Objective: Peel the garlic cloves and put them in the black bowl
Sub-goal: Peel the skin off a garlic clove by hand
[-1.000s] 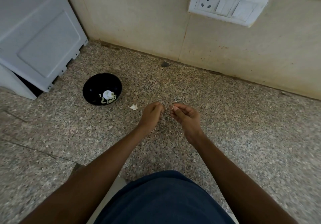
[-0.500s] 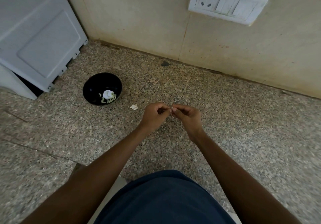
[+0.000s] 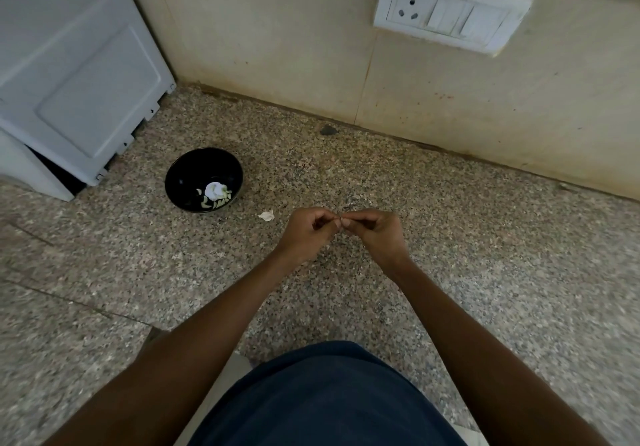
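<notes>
My left hand (image 3: 306,234) and my right hand (image 3: 375,234) meet fingertip to fingertip above the speckled granite counter. Between them they pinch a small garlic clove (image 3: 341,220), almost wholly hidden by the fingers. The black bowl (image 3: 194,172) stands to the left of my hands, with a white garlic piece (image 3: 214,190) and several pale peeled cloves inside. A scrap of white garlic skin (image 3: 266,215) lies on the counter between the bowl and my left hand.
A grey-white appliance (image 3: 69,75) stands at the back left, close to the bowl. The beige wall with a white socket and switch plate (image 3: 450,21) runs along the back. A dark spot (image 3: 328,130) sits near the wall's foot.
My two hands were slightly apart a second ago; they have come together, and the fingertips of both now touch on the clove.
</notes>
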